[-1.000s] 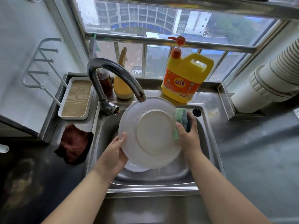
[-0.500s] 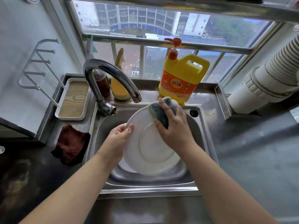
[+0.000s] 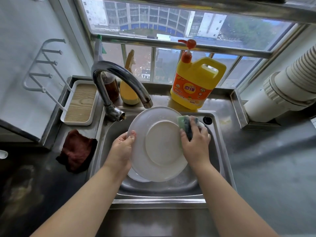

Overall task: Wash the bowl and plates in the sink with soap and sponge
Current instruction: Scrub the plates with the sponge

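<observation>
A white plate (image 3: 160, 144) is tilted up over the steel sink (image 3: 217, 151), its underside facing me. My left hand (image 3: 121, 149) grips its left rim, thumb on the near face. My right hand (image 3: 195, 144) holds a green and blue sponge (image 3: 185, 124) against the plate's upper right rim. Another white dish (image 3: 136, 177) lies in the basin beneath, mostly hidden by the plate. The yellow soap jug (image 3: 196, 82) with an orange pump stands behind the sink.
The curved tap (image 3: 119, 79) arches over the plate's top left. A dark red cloth (image 3: 77, 151) lies left of the sink, beside a white tray with a wooden base (image 3: 80, 103). Two bottles stand behind the tap. A white ribbed pipe (image 3: 290, 86) juts in at right.
My right hand has slid the sponge from the plate's top edge round to its right rim. The plate has tilted a little; my left hand keeps its hold.
</observation>
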